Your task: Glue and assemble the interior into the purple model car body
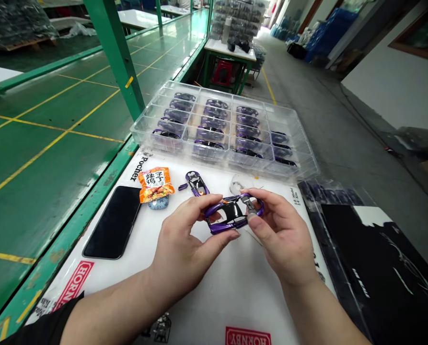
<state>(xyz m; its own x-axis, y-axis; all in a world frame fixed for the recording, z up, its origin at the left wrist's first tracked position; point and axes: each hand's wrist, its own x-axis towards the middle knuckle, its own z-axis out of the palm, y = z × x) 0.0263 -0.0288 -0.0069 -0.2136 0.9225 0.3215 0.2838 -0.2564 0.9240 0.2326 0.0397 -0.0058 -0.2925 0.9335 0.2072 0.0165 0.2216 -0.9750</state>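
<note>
Both my hands hold one purple model car body with black windows just above the white work surface. My left hand pinches its left end between thumb and fingers. My right hand grips the right end, fingers curled round it. A second purple car body lies on the surface just behind, with a small purple part beside it.
A clear plastic tray with several purple car bodies in compartments stands behind. A black phone, an orange snack packet and a small blue-grey object lie at left. A black box sits at right. Green conveyor frame borders left.
</note>
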